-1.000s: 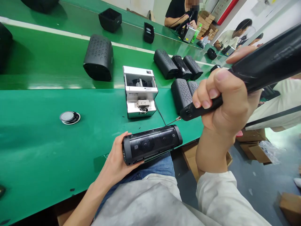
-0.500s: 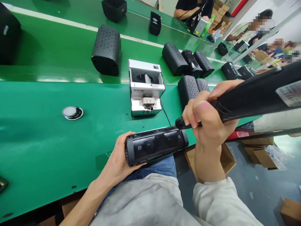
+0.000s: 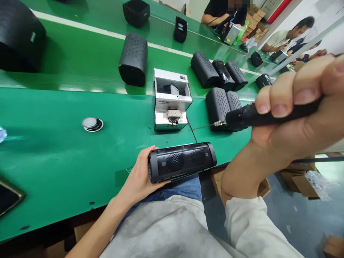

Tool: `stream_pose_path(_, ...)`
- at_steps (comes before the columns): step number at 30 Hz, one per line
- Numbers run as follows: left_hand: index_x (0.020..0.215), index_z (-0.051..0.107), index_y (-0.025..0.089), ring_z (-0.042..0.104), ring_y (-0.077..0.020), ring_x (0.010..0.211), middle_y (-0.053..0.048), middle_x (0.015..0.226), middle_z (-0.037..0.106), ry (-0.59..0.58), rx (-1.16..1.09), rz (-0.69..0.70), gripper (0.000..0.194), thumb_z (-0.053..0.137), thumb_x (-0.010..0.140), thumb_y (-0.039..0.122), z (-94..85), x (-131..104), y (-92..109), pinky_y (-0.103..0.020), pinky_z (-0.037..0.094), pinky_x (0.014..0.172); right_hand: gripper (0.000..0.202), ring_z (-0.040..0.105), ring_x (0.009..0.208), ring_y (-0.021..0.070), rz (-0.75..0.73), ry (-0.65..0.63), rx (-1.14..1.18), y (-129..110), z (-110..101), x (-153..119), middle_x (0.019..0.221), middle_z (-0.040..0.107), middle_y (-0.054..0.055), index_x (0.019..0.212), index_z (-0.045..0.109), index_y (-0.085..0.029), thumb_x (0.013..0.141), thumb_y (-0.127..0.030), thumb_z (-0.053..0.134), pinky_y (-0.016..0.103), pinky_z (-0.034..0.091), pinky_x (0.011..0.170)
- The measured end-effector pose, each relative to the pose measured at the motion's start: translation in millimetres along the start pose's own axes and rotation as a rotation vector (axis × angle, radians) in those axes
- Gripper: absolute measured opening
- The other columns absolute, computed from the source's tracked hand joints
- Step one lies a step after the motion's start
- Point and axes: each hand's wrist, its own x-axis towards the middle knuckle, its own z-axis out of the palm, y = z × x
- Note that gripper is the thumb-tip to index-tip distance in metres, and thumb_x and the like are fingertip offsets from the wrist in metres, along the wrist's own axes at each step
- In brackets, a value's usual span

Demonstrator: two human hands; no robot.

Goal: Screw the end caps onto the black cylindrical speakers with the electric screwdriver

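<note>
My left hand (image 3: 141, 177) grips the left end of a black speaker (image 3: 184, 161), which lies on its side at the table's front edge with its perforated face up. Up at the right, my right hand (image 3: 298, 96) is wrapped round a black electric screwdriver (image 3: 242, 115). Its thin bit points left, above the table and apart from the speaker. Behind the speaker stands a silver screw feeder box (image 3: 172, 98) with a metal fixture at its front. A loose round speaker driver (image 3: 92, 124) lies on the green mat to the left.
Several black speaker housings (image 3: 133, 59) stand on the green table (image 3: 53, 150), some grouped right of the feeder. A dark framed object (image 3: 9, 195) is at the left edge. Cardboard boxes (image 3: 302, 182) sit on the floor at right. Other people work across the table.
My right hand has lifted the screwdriver up and to the right, off the speaker's right end, and its bit now shows. The speaker is still in my left hand. The view has shifted slightly.
</note>
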Motion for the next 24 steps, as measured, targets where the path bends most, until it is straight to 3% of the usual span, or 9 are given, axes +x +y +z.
stream_pose_path(5, 0.17, 0.024, 0.033, 0.062, -0.0415, 0.147, -0.017, 0.158, 0.055, 0.01, -0.002, 0.006, 0.113, 0.097, 0.085, 0.04, 1.9, 0, -2, -0.065, 0.055, 0.123, 0.061, 0.068, 0.069, 0.0257, -0.034, 0.004, 0.012, 17, 48, 24, 0.07, 0.053, -0.004, 0.109, 0.056, -0.036, 0.078, -0.069, 0.096, 0.039, 0.058, 0.055)
stream_pose_path(10, 0.171, 0.023, 0.034, 0.061, -0.0417, 0.148, -0.017, 0.159, 0.054, 0.007, -0.014, 0.014, 0.113, 0.097, 0.084, 0.038, 2.3, -1, -2, -0.065, 0.054, 0.124, 0.046, 0.043, 0.05, 0.0156, -0.251, 0.216, 0.118, 54, 83, 41, 0.069, 0.048, -0.008, 0.102, 0.051, -0.035, 0.093, -0.067, 0.083, 0.037, 0.043, 0.051)
stream_pose_path(17, 0.171, 0.023, 0.034, 0.061, -0.0411, 0.148, -0.016, 0.159, 0.054, 0.011, -0.023, 0.017, 0.114, 0.097, 0.085, 0.038, 1.4, 0, -1, -0.064, 0.055, 0.123, 0.048, 0.04, 0.05, 0.0174, -0.192, 0.211, 0.018, 75, 88, 54, 0.066, 0.051, -0.01, 0.105, 0.048, -0.04, 0.091, -0.079, 0.072, 0.041, 0.045, 0.057)
stream_pose_path(24, 0.171, 0.023, 0.034, 0.061, -0.0415, 0.149, -0.017, 0.16, 0.053, 0.011, -0.012, 0.022, 0.113, 0.096, 0.086, 0.04, 1.4, 0, 0, -0.063, 0.054, 0.124, 0.061, 0.046, 0.057, 0.0163, -0.158, 0.122, 0.054, 81, 86, 54, 0.06, 0.043, -0.011, 0.108, 0.052, -0.04, 0.081, -0.088, 0.079, 0.039, 0.048, 0.058)
